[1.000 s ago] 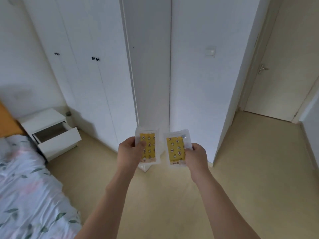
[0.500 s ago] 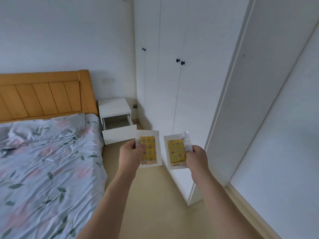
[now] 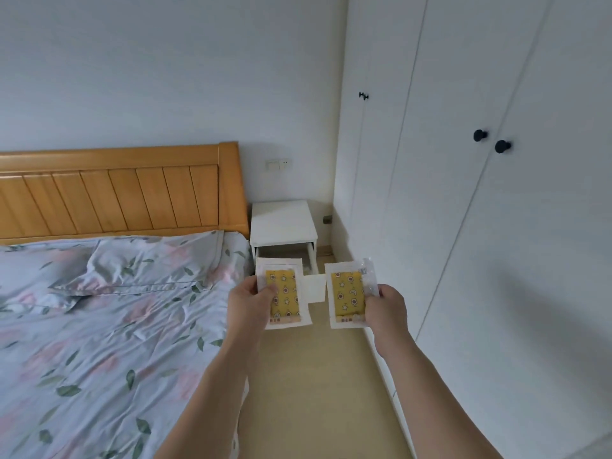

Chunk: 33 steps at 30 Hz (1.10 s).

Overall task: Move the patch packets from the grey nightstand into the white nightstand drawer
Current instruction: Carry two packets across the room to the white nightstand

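Observation:
I hold two yellow patterned patch packets in white wrappers out in front of me. My left hand (image 3: 249, 303) pinches the left packet (image 3: 286, 294) by its left edge, thumb on the front. My right hand (image 3: 386, 308) pinches the right packet (image 3: 347, 294) at its right edge, together with a bit of clear crinkled plastic. Beyond them stands the white nightstand (image 3: 282, 221) in the corner, its drawer (image 3: 314, 288) pulled open and partly hidden behind the packets. The grey nightstand is out of view.
A bed (image 3: 99, 326) with floral sheets and a wooden headboard (image 3: 116, 193) fills the left. White wardrobe doors (image 3: 480, 226) with black knobs line the right. A narrow strip of beige floor (image 3: 314, 376) runs between bed and wardrobe toward the nightstand.
The view has swung left and moved nearer, so the white nightstand now lies straight ahead behind the packets. Both hands keep the same hold on the packets.

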### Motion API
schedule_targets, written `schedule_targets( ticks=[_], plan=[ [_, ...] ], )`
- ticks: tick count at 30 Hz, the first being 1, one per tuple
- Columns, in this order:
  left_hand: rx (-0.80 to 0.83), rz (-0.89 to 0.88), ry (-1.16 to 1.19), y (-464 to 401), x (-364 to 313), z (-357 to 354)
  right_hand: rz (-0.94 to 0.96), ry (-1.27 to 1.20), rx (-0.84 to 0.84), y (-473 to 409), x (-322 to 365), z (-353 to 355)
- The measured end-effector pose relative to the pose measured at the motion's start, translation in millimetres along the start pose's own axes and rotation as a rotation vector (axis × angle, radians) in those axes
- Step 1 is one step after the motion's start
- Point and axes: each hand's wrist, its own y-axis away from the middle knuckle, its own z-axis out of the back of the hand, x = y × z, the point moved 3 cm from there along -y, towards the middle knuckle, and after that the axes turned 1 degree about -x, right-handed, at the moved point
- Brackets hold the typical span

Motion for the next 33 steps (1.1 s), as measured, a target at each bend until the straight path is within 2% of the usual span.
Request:
schedule_targets(
  ticks=[10,16,20,26,30,33],
  plan=[
    [-0.187,-0.055,-0.092,-249.6,-61.1,-46.7,0.013,-0.092,0.148,-240.7,94.5,-147.0],
    [-0.259,0.010,-0.175,-383.6,-47.7,-44.5,-0.048,-0.006,0.196,-345.0,106.8,-227.8],
    [-0.200,0.063,-0.273,-483.8,-11.9,-57.4,-0.108,0.054,0.187,-412.1,94.2,-291.4],
    [-0.059,0.249,-0.392,-622.4,65.8,-87.3,-0.266,0.215,0.238,-497.0,46.7,-390.7],
    [0.046,0.453,-0.367,-684.9,141.1,-124.4,-0.330,0.307,0.296,-558.4,5.6,-450.8],
    [0.062,0.558,-0.379,-729.7,212.3,-151.7,-0.377,0.377,0.302,-610.0,-49.8,-497.7]
  ],
)
